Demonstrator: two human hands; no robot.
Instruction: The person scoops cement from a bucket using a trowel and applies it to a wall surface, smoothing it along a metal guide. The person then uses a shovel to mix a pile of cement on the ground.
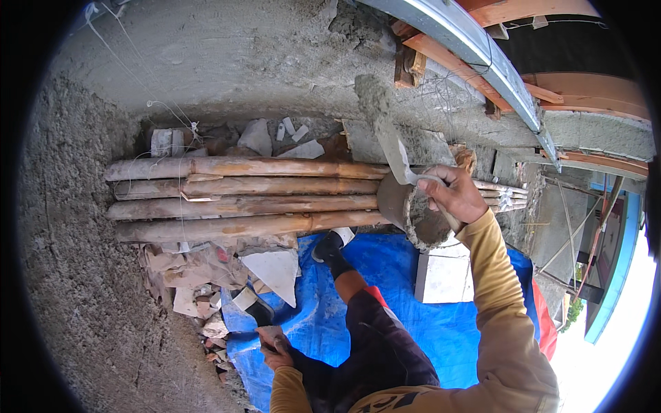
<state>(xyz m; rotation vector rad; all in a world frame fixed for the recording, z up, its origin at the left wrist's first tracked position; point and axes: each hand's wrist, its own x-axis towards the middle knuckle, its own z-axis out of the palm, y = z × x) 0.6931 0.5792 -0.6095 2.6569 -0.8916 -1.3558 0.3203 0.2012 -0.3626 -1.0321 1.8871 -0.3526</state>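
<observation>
My right hand grips the handle of a trowel, whose long blade is coated in wet grey mortar and angles up toward the wall. Just below that hand, a mortar-smeared cylindrical container sits at the bamboo poles. Low in the view, my left hand is closed on a small flat greyish-brown object that I cannot identify clearly.
A rough plastered wall rises at left. Broken tiles and rubble lie beside a blue tarp, with a white block on it. A metal channel and timber beams run overhead; leaning poles stand at right.
</observation>
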